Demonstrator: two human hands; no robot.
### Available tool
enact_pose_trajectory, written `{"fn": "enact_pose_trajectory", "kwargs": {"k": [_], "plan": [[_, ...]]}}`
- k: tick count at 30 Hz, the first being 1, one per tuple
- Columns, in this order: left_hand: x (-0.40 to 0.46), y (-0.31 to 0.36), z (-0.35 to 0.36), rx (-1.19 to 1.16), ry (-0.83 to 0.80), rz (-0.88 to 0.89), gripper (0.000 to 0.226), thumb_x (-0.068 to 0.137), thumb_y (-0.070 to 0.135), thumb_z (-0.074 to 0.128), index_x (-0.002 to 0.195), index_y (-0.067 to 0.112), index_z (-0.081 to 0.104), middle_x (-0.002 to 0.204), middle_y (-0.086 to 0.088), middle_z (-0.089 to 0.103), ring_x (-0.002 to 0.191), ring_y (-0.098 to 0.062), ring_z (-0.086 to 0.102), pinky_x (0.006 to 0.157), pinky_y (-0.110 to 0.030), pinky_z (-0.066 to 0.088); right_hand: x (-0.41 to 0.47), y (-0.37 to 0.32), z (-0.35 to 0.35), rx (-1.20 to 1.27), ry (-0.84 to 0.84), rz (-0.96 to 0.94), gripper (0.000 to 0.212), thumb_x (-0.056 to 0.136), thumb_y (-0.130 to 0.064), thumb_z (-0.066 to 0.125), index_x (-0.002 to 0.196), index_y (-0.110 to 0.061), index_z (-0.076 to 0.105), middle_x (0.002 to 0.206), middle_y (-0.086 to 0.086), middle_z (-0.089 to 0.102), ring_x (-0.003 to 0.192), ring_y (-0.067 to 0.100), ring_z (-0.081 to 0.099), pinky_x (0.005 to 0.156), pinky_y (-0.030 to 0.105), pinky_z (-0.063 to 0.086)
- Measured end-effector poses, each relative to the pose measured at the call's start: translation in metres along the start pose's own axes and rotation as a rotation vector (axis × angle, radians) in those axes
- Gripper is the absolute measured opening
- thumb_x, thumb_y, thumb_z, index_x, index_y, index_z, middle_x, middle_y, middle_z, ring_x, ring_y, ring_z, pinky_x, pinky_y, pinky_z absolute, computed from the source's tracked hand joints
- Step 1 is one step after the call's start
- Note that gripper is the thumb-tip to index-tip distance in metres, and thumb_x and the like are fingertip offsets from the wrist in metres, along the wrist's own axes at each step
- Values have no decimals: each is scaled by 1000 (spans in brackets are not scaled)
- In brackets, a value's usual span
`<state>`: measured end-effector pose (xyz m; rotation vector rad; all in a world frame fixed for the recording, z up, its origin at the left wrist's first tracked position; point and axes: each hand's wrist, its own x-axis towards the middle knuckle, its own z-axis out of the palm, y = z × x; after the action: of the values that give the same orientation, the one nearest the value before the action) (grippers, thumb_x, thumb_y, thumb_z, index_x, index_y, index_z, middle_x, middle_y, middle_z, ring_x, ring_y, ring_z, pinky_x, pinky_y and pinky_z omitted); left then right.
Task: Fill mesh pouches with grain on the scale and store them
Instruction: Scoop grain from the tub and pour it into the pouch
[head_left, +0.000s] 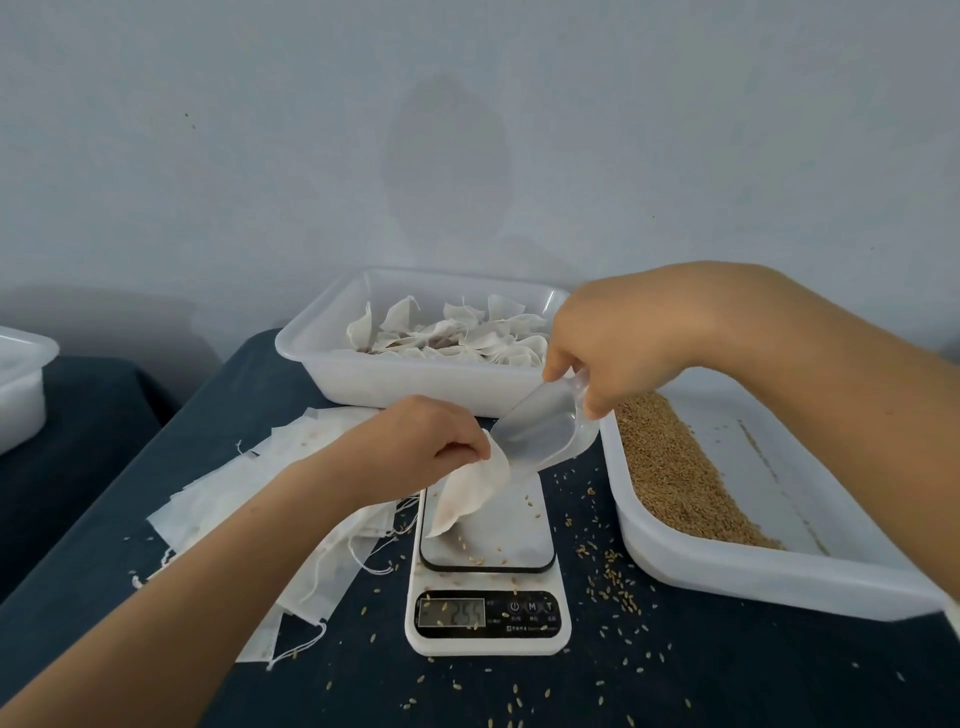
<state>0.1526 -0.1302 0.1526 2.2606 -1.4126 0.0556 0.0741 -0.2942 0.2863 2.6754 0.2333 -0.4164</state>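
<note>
Hands (423, 441) (623, 345) hide pouch (475, 488) mouth, scoop (545, 434) handle.

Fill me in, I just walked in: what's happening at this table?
A person is bagging grain. The left hand pinches open a mesh pouch over the scale, while the right hand tips a clear scoop into its mouth. Loose grain sits in the right tray; tied pouches fill the rear bin, and empty ones lie at left.

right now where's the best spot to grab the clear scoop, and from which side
By its narrow handle end at the rear, from the right, as the right hand does. The clear scoop tilts mouth-down toward the mesh pouch the left hand pinches, so that end stays free.
</note>
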Motion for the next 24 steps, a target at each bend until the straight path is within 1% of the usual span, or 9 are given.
{"fn": "enact_pose_trajectory", "kwargs": {"k": [5,8,10,12,15,19,21,22,24], "plan": [[0,-2,2,3,31,-19,16,92,11,57,97,11,73,95,5,69,88,-7,60,78,-9,40,-3,-10,1,-155,66,6,39,88,-28,61,126,-19,59,120,0,63,111,20,57,83,30,48],[0,-2,3,12,37,-30,17,92,11,56,97,11,72,94,3,70,85,-9,61,76,-11,40,-1,-13,6,-189,96,18,35,88,-23,59,122,-19,61,115,1,64,106,21,60,76,29,49],[0,-3,3,28,54,-40,17,92,11,56,98,10,72,95,3,69,84,-7,59,76,-10,39,-1,-9,9,-163,140,1,33,86,-21,58,119,-18,63,104,0,65,93,20,61,66,27,47],[0,-4,1,56,73,-57,18,92,11,56,99,11,72,97,4,69,81,-3,54,77,-11,39,-5,4,11,-30,163,4,36,85,-26,61,120,-20,63,99,-2,66,88,17,59,66,27,45],[1,-9,-7,101,106,-90,17,92,13,56,97,13,72,95,7,68,78,0,49,72,-5,36,-14,34,22,323,148,87,48,85,-35,64,131,-29,55,101,-12,65,94,7,59,84,25,47],[11,-11,-17,194,80,-154,17,91,16,52,90,17,69,89,10,65,83,-7,53,74,-18,40,-17,63,65,808,242,276,52,86,-33,66,134,-24,50,91,-7,68,79,11,68,79,29,54],[19,-8,-16,246,58,-194,17,90,18,50,85,18,66,82,10,62,79,-8,52,68,-20,38,-10,70,88,1009,332,434,56,86,-30,66,138,-21,45,91,1,70,71,12,70,71,28,53],[23,-6,-14,261,45,-217,16,89,18,50,84,17,65,80,10,60,78,-9,52,66,-20,38,-4,72,99,1052,365,527,58,86,-29,65,139,-20,43,98,5,70,74,13,71,72,27,51],[28,0,-9,261,23,-270,15,86,16,50,81,16,64,74,11,57,78,-12,54,66,-22,42,10,75,120,974,347,703,59,86,-29,62,140,-15,41,122,10,62,99,22,65,83,30,46]]}}
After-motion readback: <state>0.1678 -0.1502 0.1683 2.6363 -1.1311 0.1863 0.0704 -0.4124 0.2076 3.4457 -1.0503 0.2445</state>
